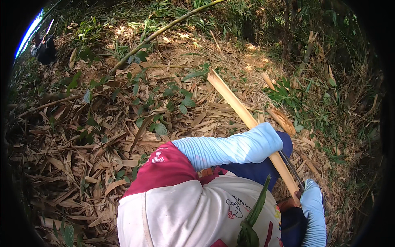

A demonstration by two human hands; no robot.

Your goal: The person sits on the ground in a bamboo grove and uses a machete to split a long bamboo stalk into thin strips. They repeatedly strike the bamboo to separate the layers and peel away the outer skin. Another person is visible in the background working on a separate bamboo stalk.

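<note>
Looking straight down, the closest stuff is the person's own white and maroon top point(173, 197) and a green leaf point(253, 218) lying against it. Low on the right, the right hand point(311, 193), in a pale blue glove and sleeve, sits at the near end of a split bamboo strip point(247, 117). It seems to be wrapped round a dark handle with a thin dark blade point(293, 168) lying along the strip, but the fingers are mostly hidden, so I can't tell for sure how tight they are.

The left arm, in a light blue sleeve point(230, 148), crosses over the strip from the left. The left hand point(286, 142) is in a dark blue glove just past the cuff, on or right beside the strip. Can't tell if those fingers are closed round it or just resting there.

The strip itself is pale yellow and runs from the right hand up and left, its far end lying on the ground.

No floor or desk here, just ground totally covered in dry brown bamboo leaves and husks point(82, 152), with small green plants point(156, 107) poking through. Further off, a long green bamboo stem point(164, 29) leans across the top of the view, and thick green brush point(288, 24) closes in behind. Way off at the top left, another person point(43, 49) in dark clothes is crouched.
</note>
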